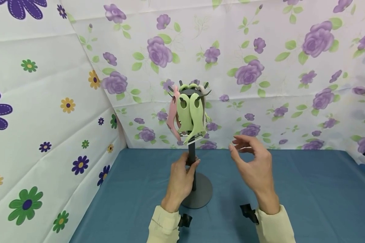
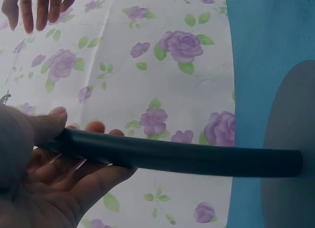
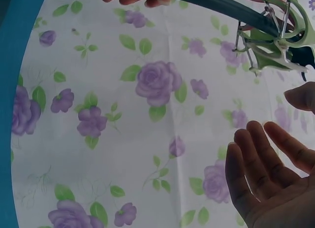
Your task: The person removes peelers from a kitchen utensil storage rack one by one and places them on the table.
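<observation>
A dark display stand (image 1: 191, 152) with a round base and a ring of hooks stands upright on the table. My left hand (image 1: 179, 179) grips its pole below the hooks, thumb on one side and fingers curled behind. The left wrist view shows these fingers around the pole (image 2: 187, 156). Light green utensils (image 1: 185, 113) and a pink one (image 1: 172, 116) hang by holes in their ends; their lower ends are fishtail-shaped, with thin metal parts, and their exact kind is unclear. To the right of the stand, my right hand (image 1: 257, 165) is raised, fingers loosely bent, holding nothing.
Blue cloth (image 1: 316, 195) covers the table. A white floral sheet (image 1: 219, 50) hangs behind, and another flowered sheet (image 1: 48, 118) slopes along the left side. The stand's round grey base (image 1: 203, 192) rests on the table beside my left wrist.
</observation>
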The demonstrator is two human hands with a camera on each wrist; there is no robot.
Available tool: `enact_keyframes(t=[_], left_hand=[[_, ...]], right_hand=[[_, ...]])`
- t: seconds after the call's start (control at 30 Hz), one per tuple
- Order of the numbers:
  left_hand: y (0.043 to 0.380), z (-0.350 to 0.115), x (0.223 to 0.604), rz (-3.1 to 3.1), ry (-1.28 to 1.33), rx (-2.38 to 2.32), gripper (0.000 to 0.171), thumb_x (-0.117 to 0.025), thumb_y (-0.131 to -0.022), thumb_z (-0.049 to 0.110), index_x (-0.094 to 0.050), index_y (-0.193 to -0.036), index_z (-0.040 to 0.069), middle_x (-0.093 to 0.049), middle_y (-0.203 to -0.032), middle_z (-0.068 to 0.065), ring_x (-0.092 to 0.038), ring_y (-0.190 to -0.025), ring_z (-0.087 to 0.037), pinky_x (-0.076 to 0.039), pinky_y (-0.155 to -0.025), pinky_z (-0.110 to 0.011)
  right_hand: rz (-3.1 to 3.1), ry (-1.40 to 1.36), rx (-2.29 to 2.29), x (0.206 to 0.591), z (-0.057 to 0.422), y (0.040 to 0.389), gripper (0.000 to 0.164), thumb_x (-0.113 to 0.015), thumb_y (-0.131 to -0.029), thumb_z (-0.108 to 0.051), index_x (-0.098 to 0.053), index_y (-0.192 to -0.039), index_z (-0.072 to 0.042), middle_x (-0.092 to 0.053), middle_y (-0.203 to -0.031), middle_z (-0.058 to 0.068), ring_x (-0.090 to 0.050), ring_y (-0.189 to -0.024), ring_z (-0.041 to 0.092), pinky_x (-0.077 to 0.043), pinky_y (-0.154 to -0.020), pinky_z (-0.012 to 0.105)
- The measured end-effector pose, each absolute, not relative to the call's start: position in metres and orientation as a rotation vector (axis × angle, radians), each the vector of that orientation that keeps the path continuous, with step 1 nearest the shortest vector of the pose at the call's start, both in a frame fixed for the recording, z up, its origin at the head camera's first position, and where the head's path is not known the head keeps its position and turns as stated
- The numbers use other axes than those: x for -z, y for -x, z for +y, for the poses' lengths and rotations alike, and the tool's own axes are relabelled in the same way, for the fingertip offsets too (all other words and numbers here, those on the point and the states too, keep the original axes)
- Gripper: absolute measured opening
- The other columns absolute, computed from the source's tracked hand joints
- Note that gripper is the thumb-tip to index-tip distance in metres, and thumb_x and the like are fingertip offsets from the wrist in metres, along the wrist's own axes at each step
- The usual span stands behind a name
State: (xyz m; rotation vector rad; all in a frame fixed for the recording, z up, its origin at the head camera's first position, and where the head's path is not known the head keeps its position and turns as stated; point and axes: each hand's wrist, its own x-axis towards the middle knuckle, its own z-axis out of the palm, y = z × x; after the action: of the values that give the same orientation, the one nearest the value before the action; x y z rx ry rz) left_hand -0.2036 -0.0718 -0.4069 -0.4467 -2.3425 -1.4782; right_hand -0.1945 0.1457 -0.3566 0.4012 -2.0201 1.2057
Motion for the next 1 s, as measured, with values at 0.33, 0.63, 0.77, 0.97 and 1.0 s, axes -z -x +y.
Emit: enact_keyframes(t=[0.33, 0.63, 0.77, 0.97, 1.0], left_hand=[[0.198, -0.074, 0.397, -2.341, 0.455, 1.517, 0.036, -0.059, -0.106, 0.016, -0.053, -0.141, 0.012, -0.068, -0.120, -0.011, -0.069, -0.116, -0.019, -0.059, -0.100, -0.034], [0.197, -0.073, 0.395, -2.305, 0.507, 1.477, 0.026, -0.054, -0.107, 0.013, -0.057, -0.133, 0.012, -0.069, -0.119, -0.008, -0.069, -0.117, -0.023, -0.060, -0.099, -0.035], [0.197, -0.073, 0.397, -2.282, 0.525, 1.473, 0.025, -0.055, -0.107, 0.011, -0.057, -0.131, 0.010, -0.069, -0.115, -0.010, -0.070, -0.114, -0.023, -0.060, -0.098, -0.036], [0.199, -0.074, 0.399, -2.276, 0.531, 1.466, 0.020, -0.056, -0.106, 0.011, -0.058, -0.126, 0.009, -0.069, -0.110, -0.010, -0.071, -0.109, -0.023, -0.061, -0.096, -0.036], [0.199, -0.074, 0.399, -2.280, 0.530, 1.467, 0.019, -0.056, -0.106, 0.011, -0.058, -0.125, 0.009, -0.068, -0.110, -0.010, -0.071, -0.109, -0.023, -0.061, -0.096, -0.035]], right_hand=[[-1.963, -0.459, -1.246, 0.347, 0.135, 0.192, 0.035, -0.078, -0.091, -0.009, -0.070, -0.125, -0.014, -0.071, -0.112, 0.008, -0.065, -0.098, 0.012, -0.054, -0.085, 0.015], [-1.931, -0.488, -1.278, 0.340, 0.125, 0.191, 0.037, -0.080, -0.088, -0.008, -0.070, -0.124, -0.014, -0.069, -0.114, 0.007, -0.063, -0.103, 0.007, -0.056, -0.090, 0.019], [-1.937, -0.489, -1.275, 0.338, 0.122, 0.191, 0.038, -0.080, -0.088, -0.009, -0.070, -0.124, -0.015, -0.069, -0.116, 0.006, -0.062, -0.104, 0.009, -0.055, -0.093, 0.021], [-1.934, -0.519, -1.286, 0.336, 0.115, 0.190, 0.037, -0.080, -0.088, -0.009, -0.069, -0.124, -0.013, -0.068, -0.116, 0.006, -0.064, -0.105, 0.016, -0.055, -0.095, 0.024], [-1.934, -0.525, -1.286, 0.336, 0.114, 0.190, 0.037, -0.080, -0.088, -0.009, -0.069, -0.124, -0.012, -0.068, -0.116, 0.006, -0.064, -0.106, 0.016, -0.056, -0.095, 0.024]])
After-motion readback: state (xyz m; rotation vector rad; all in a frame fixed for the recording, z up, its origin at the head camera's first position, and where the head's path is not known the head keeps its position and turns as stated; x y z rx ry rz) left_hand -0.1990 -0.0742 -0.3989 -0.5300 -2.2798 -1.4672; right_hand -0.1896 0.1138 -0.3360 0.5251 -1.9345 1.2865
